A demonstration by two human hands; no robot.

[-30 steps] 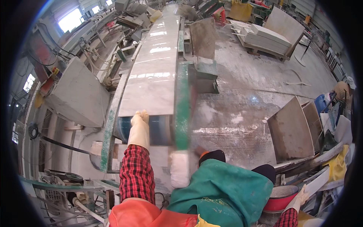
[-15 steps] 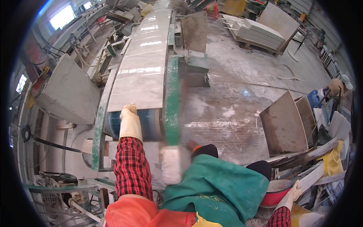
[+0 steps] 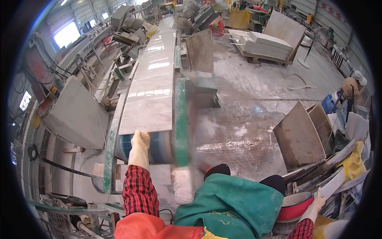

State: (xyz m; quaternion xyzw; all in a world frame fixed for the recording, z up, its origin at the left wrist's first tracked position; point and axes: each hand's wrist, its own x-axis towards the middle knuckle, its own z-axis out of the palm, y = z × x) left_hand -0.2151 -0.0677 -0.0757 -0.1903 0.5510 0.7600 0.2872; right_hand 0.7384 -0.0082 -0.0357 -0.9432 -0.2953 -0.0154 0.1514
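Observation:
My left hand, in a cream rubber glove, reaches forward to the near end of a conveyor. Its fingers are curled closed at the front edge of a pale marble slab, whose end overhangs the dark blue roller. Further slabs lie end to end behind it. Low on the right, my right hand, gloved alike, is closed on the lower end of a white stone strip. That strip slants over a pile of offcuts; the hand's thumb side shows, its other fingers are partly hidden.
A green rail runs along the conveyor's right side, with a white wrapped block at its near end. Beside my right hand stands a red basin. Brown boards lean at right; a person bends beyond them.
The view has tilted upward, so the conveyor and slab sit lower in the picture. My left hand stays at the slab's edge, and my right hand stays on the strip.

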